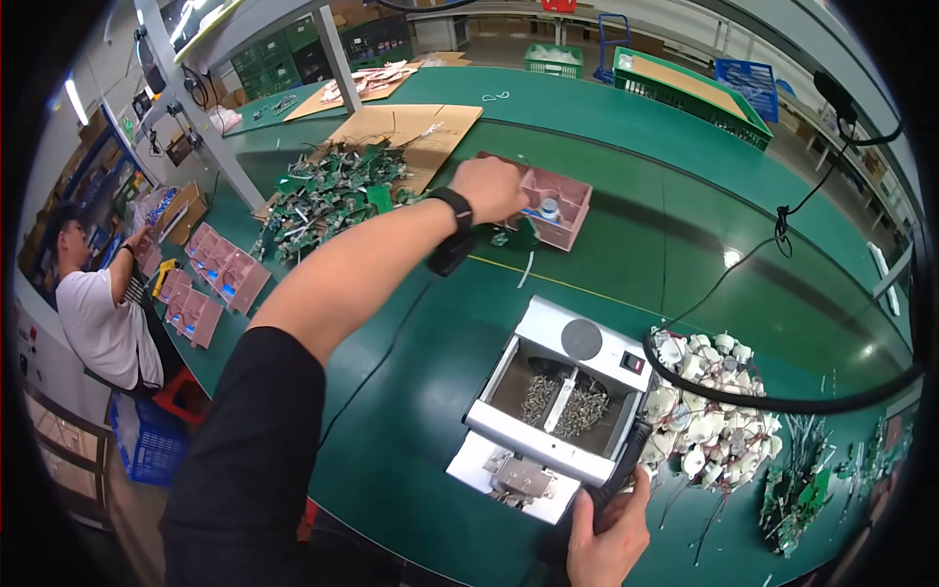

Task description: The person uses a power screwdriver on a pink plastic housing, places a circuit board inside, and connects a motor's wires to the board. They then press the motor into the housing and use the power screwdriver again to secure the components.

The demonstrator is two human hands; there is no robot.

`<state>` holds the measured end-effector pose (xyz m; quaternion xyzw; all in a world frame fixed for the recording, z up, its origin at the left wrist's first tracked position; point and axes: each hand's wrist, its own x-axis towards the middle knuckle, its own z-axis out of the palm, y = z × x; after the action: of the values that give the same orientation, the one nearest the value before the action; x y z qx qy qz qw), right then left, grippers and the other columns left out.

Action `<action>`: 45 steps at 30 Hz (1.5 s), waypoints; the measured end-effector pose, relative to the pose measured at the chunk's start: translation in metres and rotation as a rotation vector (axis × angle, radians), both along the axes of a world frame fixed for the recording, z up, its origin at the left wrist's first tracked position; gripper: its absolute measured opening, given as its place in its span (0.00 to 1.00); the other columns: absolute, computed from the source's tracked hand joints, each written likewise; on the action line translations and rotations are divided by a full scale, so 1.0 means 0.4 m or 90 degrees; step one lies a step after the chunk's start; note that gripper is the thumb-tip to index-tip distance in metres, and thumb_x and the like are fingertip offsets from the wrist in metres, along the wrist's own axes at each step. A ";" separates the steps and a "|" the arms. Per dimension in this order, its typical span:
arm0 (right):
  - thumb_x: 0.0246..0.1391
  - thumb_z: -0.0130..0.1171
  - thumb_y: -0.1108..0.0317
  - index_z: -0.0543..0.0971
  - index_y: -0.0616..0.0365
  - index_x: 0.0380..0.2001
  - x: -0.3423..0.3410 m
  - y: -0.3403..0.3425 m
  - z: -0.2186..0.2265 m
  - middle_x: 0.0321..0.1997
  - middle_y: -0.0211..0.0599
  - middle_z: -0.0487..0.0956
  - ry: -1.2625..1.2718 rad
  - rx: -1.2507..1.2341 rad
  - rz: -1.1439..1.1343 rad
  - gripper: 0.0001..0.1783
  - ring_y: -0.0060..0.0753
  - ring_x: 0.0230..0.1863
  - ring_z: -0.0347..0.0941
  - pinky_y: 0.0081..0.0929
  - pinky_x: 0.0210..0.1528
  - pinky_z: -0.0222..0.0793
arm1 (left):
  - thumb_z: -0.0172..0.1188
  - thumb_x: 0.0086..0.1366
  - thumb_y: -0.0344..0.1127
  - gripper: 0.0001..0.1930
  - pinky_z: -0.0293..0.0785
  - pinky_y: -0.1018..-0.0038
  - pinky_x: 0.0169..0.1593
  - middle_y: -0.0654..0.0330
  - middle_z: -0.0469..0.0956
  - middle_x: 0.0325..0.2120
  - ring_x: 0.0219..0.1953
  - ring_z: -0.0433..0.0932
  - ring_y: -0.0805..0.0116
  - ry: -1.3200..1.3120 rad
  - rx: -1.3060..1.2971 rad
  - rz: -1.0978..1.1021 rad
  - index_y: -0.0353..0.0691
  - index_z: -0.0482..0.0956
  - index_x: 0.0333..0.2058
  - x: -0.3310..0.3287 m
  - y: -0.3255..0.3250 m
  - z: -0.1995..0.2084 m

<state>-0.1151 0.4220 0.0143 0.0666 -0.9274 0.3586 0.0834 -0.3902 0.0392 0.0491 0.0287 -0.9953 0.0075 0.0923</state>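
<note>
I can't tell whether my left hand (pixel 487 189) pinches the part-filled pink housing (pixel 569 205); my right hand (pixel 610 538) clasps a black tool (pixel 628 460); white wired parts (pixel 702 421) lie loose.

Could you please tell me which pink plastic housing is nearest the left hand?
The lone pink housing right at the left hand; the other pink housings are grouped near the co-worker.

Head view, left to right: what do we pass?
Co-worker in white shirt, pink compartmented trays at left, large green circuit-board heap, screw feeder, white motor pile, smaller green circuit-board heap.
</note>
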 end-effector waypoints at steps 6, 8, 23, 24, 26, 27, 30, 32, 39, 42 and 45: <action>0.58 0.72 0.58 0.71 0.59 0.66 0.009 -0.004 0.020 0.30 0.40 0.79 -0.156 -0.001 -0.004 0.37 0.43 0.26 0.75 0.40 0.33 0.73 | 0.57 0.66 0.61 0.27 0.82 0.56 0.44 0.49 0.87 0.31 0.38 0.87 0.49 0.067 0.012 0.013 0.42 0.90 0.33 -0.093 0.094 -0.070; 0.58 0.72 0.57 0.71 0.58 0.67 0.008 0.002 0.028 0.30 0.40 0.80 -0.155 -0.010 -0.041 0.37 0.41 0.26 0.75 0.39 0.33 0.73 | 0.60 0.66 0.60 0.24 0.81 0.58 0.43 0.53 0.88 0.32 0.36 0.87 0.51 -0.007 0.049 -0.010 0.44 0.90 0.33 -0.062 0.130 -0.009; 0.65 0.68 0.56 0.71 0.62 0.66 0.022 -0.009 0.043 0.42 0.50 0.83 -0.026 -0.067 0.003 0.34 0.38 0.34 0.78 0.35 0.36 0.76 | 0.65 0.66 0.38 0.09 0.82 0.62 0.40 0.54 0.85 0.35 0.34 0.85 0.55 0.455 0.086 0.367 0.43 0.86 0.42 1.109 -0.539 -0.050; 0.65 0.68 0.56 0.71 0.62 0.67 0.030 -0.004 0.049 0.42 0.50 0.83 -0.039 -0.059 -0.001 0.34 0.39 0.34 0.78 0.35 0.37 0.76 | 0.64 0.65 0.38 0.09 0.82 0.60 0.43 0.54 0.85 0.36 0.36 0.85 0.53 0.427 0.003 0.423 0.43 0.86 0.41 1.169 -0.601 -0.050; 0.65 0.67 0.57 0.70 0.62 0.67 0.065 0.004 0.058 0.42 0.50 0.82 -0.048 -0.055 -0.001 0.34 0.39 0.35 0.78 0.35 0.38 0.77 | 0.64 0.64 0.38 0.09 0.81 0.58 0.46 0.53 0.85 0.38 0.38 0.85 0.51 0.403 -0.083 0.481 0.43 0.85 0.40 1.290 -0.730 -0.064; 0.65 0.67 0.57 0.70 0.61 0.67 0.087 0.008 0.061 0.41 0.49 0.82 -0.037 -0.037 -0.013 0.33 0.39 0.35 0.78 0.35 0.38 0.77 | 0.63 0.63 0.38 0.09 0.81 0.56 0.48 0.52 0.85 0.37 0.40 0.85 0.50 0.329 -0.092 0.538 0.43 0.85 0.38 1.350 -0.796 -0.077; 0.65 0.67 0.59 0.70 0.61 0.68 0.169 0.021 0.045 0.40 0.49 0.82 -0.015 0.014 -0.062 0.33 0.39 0.36 0.79 0.36 0.39 0.77 | 0.63 0.61 0.39 0.09 0.80 0.55 0.49 0.51 0.86 0.36 0.43 0.85 0.47 0.206 -0.048 0.606 0.43 0.85 0.37 1.357 -0.871 -0.069; 0.66 0.67 0.60 0.71 0.61 0.67 0.238 0.021 0.023 0.38 0.47 0.83 0.008 -0.018 -0.106 0.31 0.38 0.36 0.79 0.35 0.38 0.77 | 0.63 0.60 0.39 0.09 0.80 0.55 0.48 0.50 0.86 0.35 0.43 0.85 0.46 0.104 0.032 0.653 0.43 0.85 0.36 1.360 -0.883 -0.054; 0.65 0.66 0.64 0.75 0.61 0.64 0.368 -0.049 0.000 0.36 0.45 0.83 0.051 0.067 -0.152 0.26 0.39 0.34 0.81 0.35 0.36 0.78 | 0.64 0.60 0.36 0.07 0.81 0.58 0.44 0.52 0.87 0.31 0.39 0.86 0.50 0.176 0.101 0.587 0.42 0.84 0.34 1.424 -0.912 -0.096; 0.65 0.66 0.66 0.75 0.61 0.63 0.398 -0.069 -0.003 0.36 0.46 0.83 0.053 0.076 -0.130 0.26 0.39 0.33 0.81 0.36 0.35 0.78 | 0.66 0.59 0.33 0.06 0.81 0.63 0.41 0.55 0.86 0.29 0.34 0.86 0.57 0.165 0.172 0.520 0.40 0.84 0.34 1.426 -0.829 -0.095; 0.64 0.66 0.66 0.79 0.61 0.56 0.412 -0.118 -0.021 0.33 0.47 0.84 0.032 -0.009 -0.081 0.20 0.41 0.31 0.82 0.36 0.33 0.77 | 0.69 0.58 0.29 0.06 0.79 0.71 0.36 0.58 0.85 0.26 0.28 0.85 0.68 0.150 0.258 0.435 0.38 0.82 0.34 1.414 -0.702 -0.079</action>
<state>0.0497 0.3748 0.0058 0.0160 -0.9247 0.3577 0.1293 0.1755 -0.2416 0.0175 0.3756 -0.8925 -0.1617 0.1902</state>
